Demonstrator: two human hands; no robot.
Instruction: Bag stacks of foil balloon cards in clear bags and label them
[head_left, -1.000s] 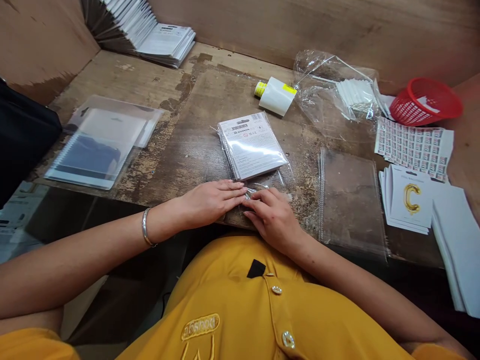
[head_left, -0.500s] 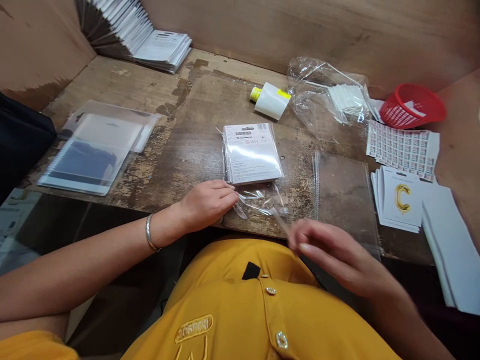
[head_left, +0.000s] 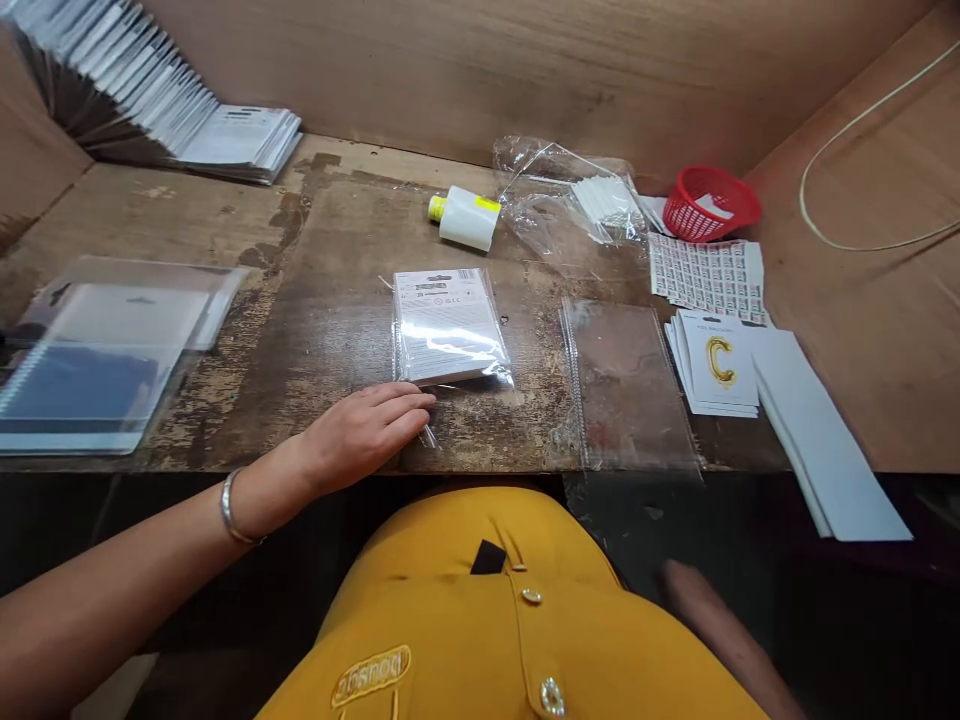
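A stack of white printed cards in clear plastic sleeves (head_left: 448,325) lies near the table's front edge, with glare across its lower half. My left hand (head_left: 360,430) rests palm down at the stack's lower left corner. Its fingers are stretched out side by side, and the thumb is hidden beneath. A short clear strip (head_left: 428,436) pokes out below the fingertips. My right hand (head_left: 694,595) hangs below the table edge at right, dark and smeared, its fingers not distinct.
Clear bags (head_left: 630,380) overhang the front edge. Cards with a gold C (head_left: 720,365), folded white paper (head_left: 832,440), a sticker sheet (head_left: 709,275) and a red basket (head_left: 711,205) stand right. Behind are a label roll (head_left: 469,218) and sleeved cards (head_left: 232,140); plastic sleeves (head_left: 97,370) lie left.
My right hand has dropped below the table edge, away from the stack; the thin clear strip it held is out of sight. The sleeve's front flap reaches less far forward. The view has turned right.
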